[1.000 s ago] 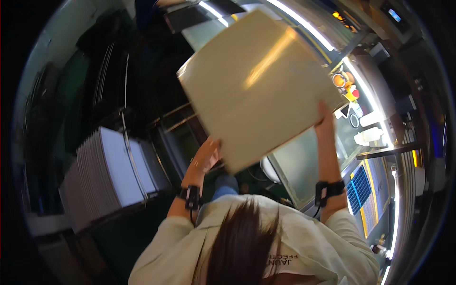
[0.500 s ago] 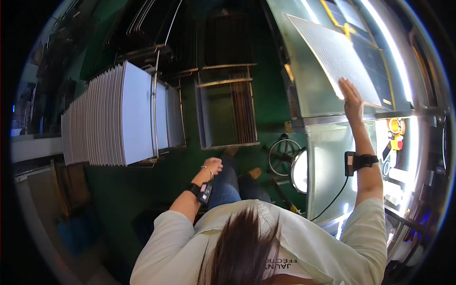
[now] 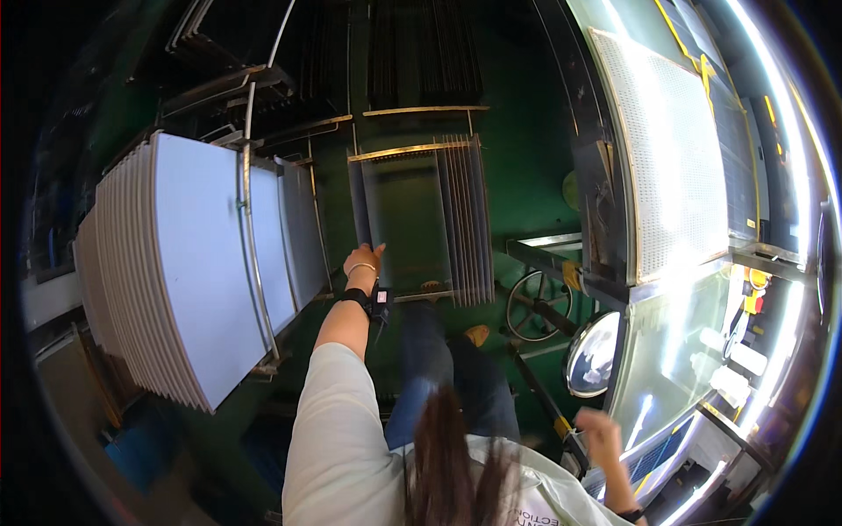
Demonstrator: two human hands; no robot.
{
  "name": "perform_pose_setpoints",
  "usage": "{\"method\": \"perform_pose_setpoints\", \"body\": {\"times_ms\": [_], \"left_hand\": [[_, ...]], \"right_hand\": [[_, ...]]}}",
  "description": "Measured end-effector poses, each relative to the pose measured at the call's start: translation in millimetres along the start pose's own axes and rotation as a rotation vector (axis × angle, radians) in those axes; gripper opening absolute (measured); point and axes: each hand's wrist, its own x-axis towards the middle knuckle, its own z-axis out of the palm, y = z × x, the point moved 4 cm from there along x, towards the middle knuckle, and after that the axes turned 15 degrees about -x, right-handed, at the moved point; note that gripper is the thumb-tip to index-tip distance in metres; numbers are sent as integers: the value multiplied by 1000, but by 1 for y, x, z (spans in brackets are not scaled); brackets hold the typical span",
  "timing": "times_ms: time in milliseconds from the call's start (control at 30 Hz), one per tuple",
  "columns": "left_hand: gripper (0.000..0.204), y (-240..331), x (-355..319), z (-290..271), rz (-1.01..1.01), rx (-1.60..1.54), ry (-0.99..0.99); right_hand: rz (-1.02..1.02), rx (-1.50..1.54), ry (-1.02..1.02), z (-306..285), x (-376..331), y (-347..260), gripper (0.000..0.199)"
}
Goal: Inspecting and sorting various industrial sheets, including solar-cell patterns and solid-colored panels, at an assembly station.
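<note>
My left hand reaches to the near edge of a thin grey panel in the middle rack. Its thumb and fingers appear closed about that edge, and the panel is slightly blurred. Low on the right, my right hand hangs in the air beside the glass-topped table, smeared by motion, so its fingers cannot be made out. A white sheet with a fine dotted pattern lies on the table's far part, away from both hands.
At left stands a rack of many large white panels. Several dark panels fill the middle rack's right side. A handwheel and a round shiny disc sit beside the table. Bright tube lights line the far right.
My right hand has left the dotted sheet and drawn back toward me. That sheet, tilted before, now lies flatter. My left arm has stretched forward to the middle rack, and the view has shifted.
</note>
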Motion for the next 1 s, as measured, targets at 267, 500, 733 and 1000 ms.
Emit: {"method": "perform_pose_setpoints", "body": {"times_ms": [267, 500, 733, 1000], "left_hand": [[27, -16, 63, 9, 91, 165, -106], [27, 44, -88, -124, 544, -83, 48], [35, 65, -285, -307, 423, -556, -271], [27, 69, -365, -357, 595, -657, -420]], "right_hand": [[434, 274, -427, 110, -77, 20, 29], [237, 439, -205, 101, 4, 18, 23], [-90, 427, -34, 113, 181, -72, 42], [148, 1355, -290, 114, 210, -138, 64]]}}
